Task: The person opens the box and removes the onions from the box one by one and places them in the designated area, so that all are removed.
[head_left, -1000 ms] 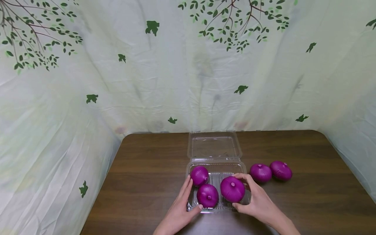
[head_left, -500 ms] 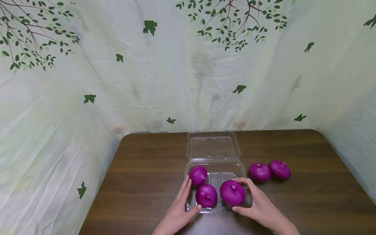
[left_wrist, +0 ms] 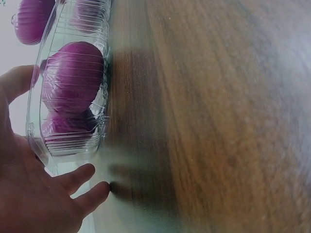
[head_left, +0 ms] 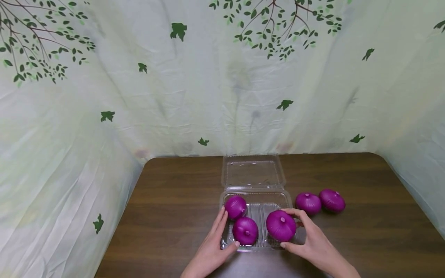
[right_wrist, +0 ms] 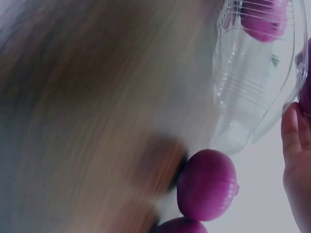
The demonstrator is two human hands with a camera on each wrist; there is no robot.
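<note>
In the head view, my right hand [head_left: 317,244] grips a purple onion [head_left: 281,226] between thumb and fingers above the right half of a clear plastic clamshell container [head_left: 259,199]. Its base holds two more purple onions in the left half, one at the back [head_left: 236,207] and one in front [head_left: 245,231]. My left hand [head_left: 213,249] is spread at the container's left front corner, fingers along the left side and thumb by the front rim. The left wrist view shows this left hand [left_wrist: 36,189] with extended fingers beside the container wall [left_wrist: 73,148]. The right wrist view shows the right hand [right_wrist: 299,170] beside the rim.
Two further purple onions, one nearer [head_left: 308,204] and one farther right [head_left: 332,200], lie to the right of the container on the brown wooden table [head_left: 174,200]. The container's lid [head_left: 253,172] lies back toward the leaf-printed white curtain [head_left: 208,96].
The onion in my right hand first came slightly toward me, then shifted right and a little away with the hand. My left hand and the other onions have stayed in place.
</note>
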